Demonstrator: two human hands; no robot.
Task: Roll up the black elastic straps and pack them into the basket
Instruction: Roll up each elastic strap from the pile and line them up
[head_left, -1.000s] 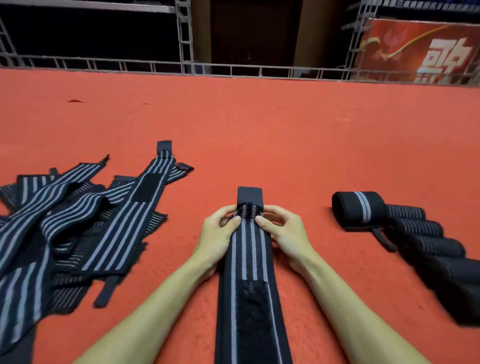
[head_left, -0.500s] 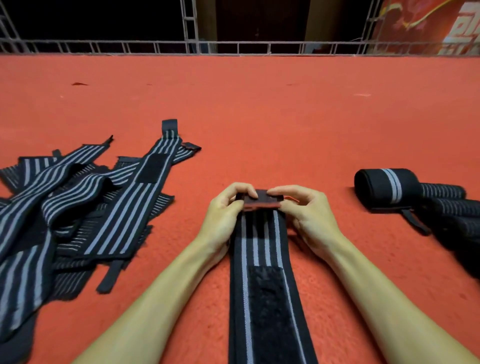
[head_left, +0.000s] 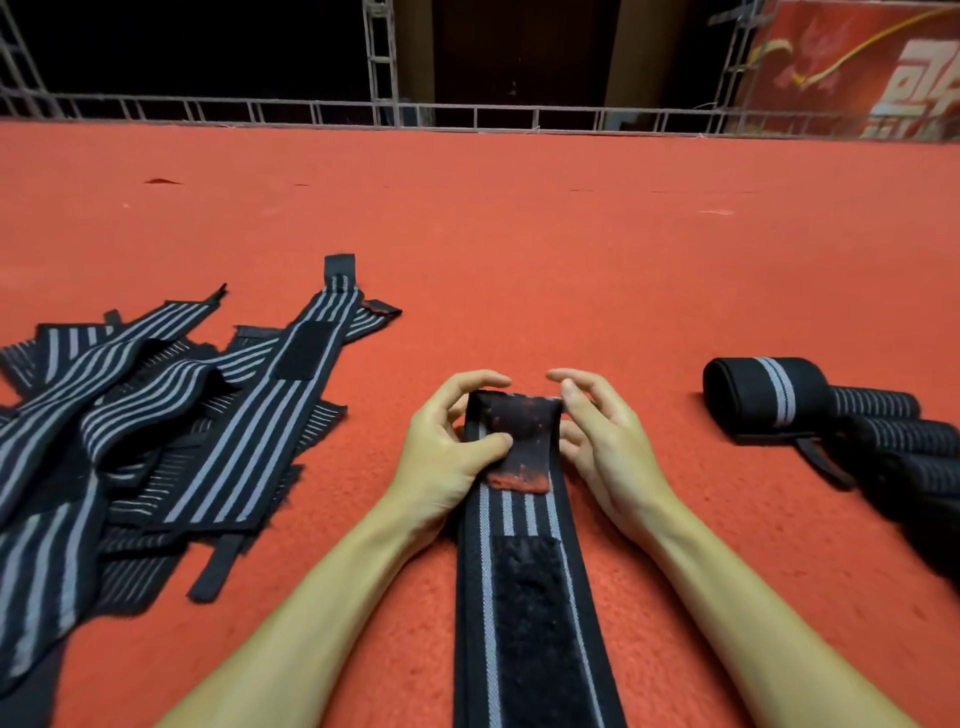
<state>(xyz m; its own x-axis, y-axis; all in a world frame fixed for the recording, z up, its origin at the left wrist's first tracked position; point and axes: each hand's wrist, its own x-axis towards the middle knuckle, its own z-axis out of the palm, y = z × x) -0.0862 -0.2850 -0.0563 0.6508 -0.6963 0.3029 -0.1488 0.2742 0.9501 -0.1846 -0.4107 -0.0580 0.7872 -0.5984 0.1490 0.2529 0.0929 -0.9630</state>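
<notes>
Here, the left grip (head_left: 447, 447) pinches the folded end of the black grey-striped elastic strap (head_left: 524, 597) on the red carpet (head_left: 519, 234), the right grip (head_left: 602, 441) curled on its edge; uneven pull could skew the roll.

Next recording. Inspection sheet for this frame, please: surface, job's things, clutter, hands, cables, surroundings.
Surface: red carpet.
Job's things: one strap lies lengthwise in front of the person, its far end folded back and flecked with red lint; flat straps piled at left; rolled straps in a row at right; basket not in view.
Clutter: small dark scrap on the carpet, far left.
Hands: left hand grips the fold, thumb on top; right hand pinches the fold's right corner.
Cables: nothing seen.
Surroundings: metal truss railing along the carpet's far edge; red banner upper right.
</notes>
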